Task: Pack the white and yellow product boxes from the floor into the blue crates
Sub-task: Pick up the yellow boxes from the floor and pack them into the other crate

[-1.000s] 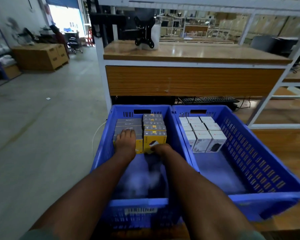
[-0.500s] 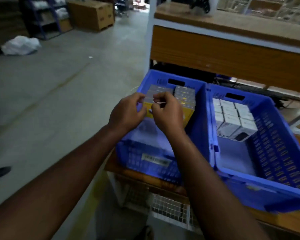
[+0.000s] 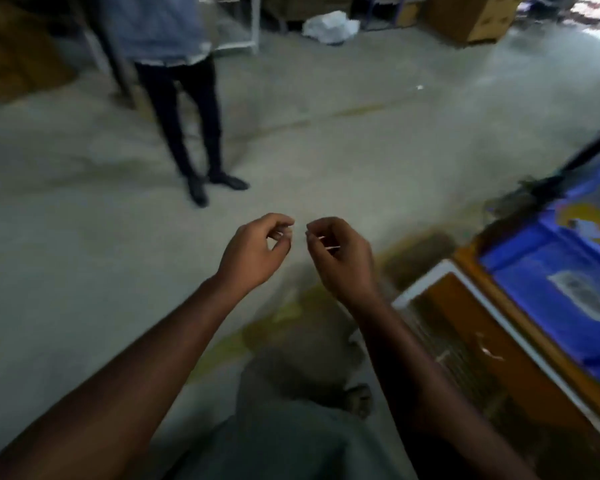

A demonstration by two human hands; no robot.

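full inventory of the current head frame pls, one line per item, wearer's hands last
blue plastic crate: 1 seen, blue with white label, right edge, on the wooden surface; contents blurred
orange-brown wooden surface with white frame: 1, lower right, under the crate
grey concrete floor: 1, grey, most of the frame
standing person in dark trousers and black shoes: 1, upper left, on the floor
crumpled white bag: 1, white, top centre, on the floor
brown cardboard box: 1, brown, top right
thin white sliver: 1, white, pinched in the right hand
left hand: 1, centre, fingertips pinched together
right hand: 1, centre, pinches the sliver
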